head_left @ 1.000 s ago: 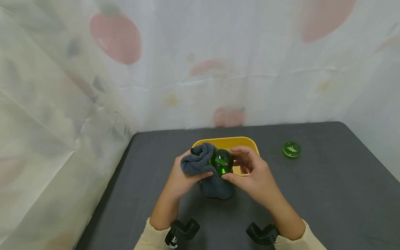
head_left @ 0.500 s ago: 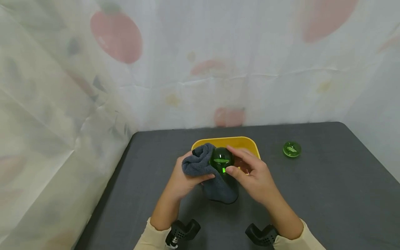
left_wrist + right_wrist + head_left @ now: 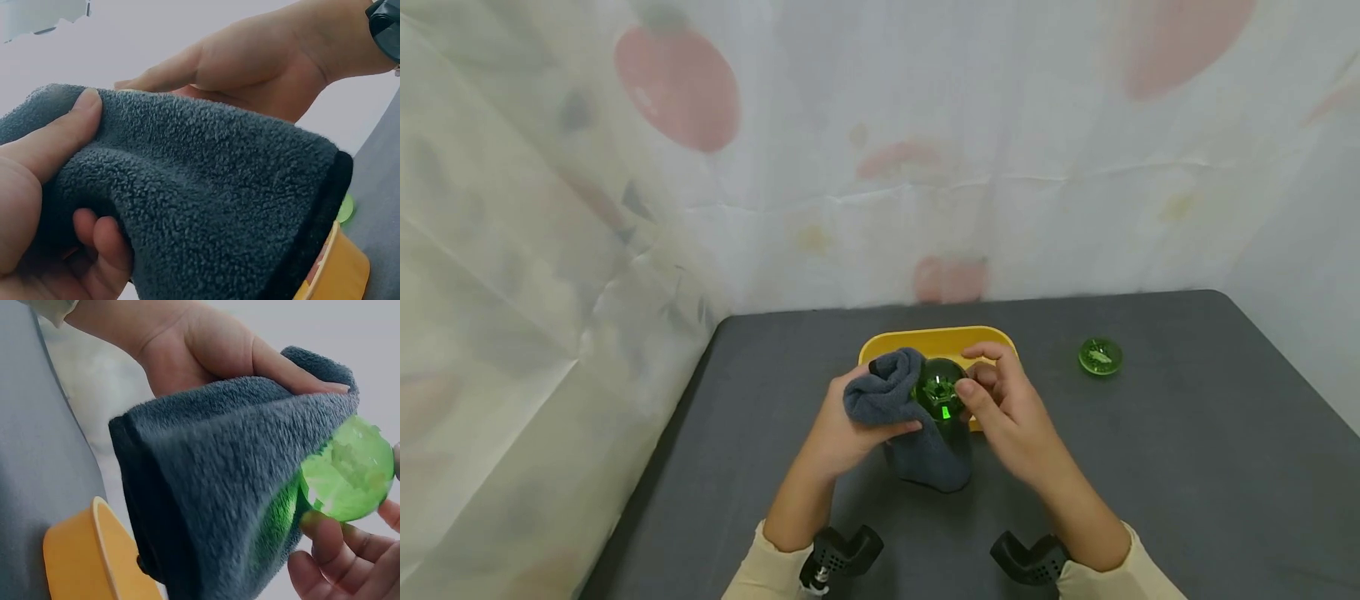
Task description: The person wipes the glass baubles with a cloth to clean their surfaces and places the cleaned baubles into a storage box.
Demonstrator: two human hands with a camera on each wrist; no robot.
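While the left hand [image 3: 842, 425] grips the grey cloth [image 3: 891, 400] against it, the right hand [image 3: 1007, 417] pinches the green glass ball [image 3: 938, 388] above the yellow tray [image 3: 925, 340]; wiping looks midway, another green piece [image 3: 1101, 357] waiting on the counter [image 3: 1150, 467].
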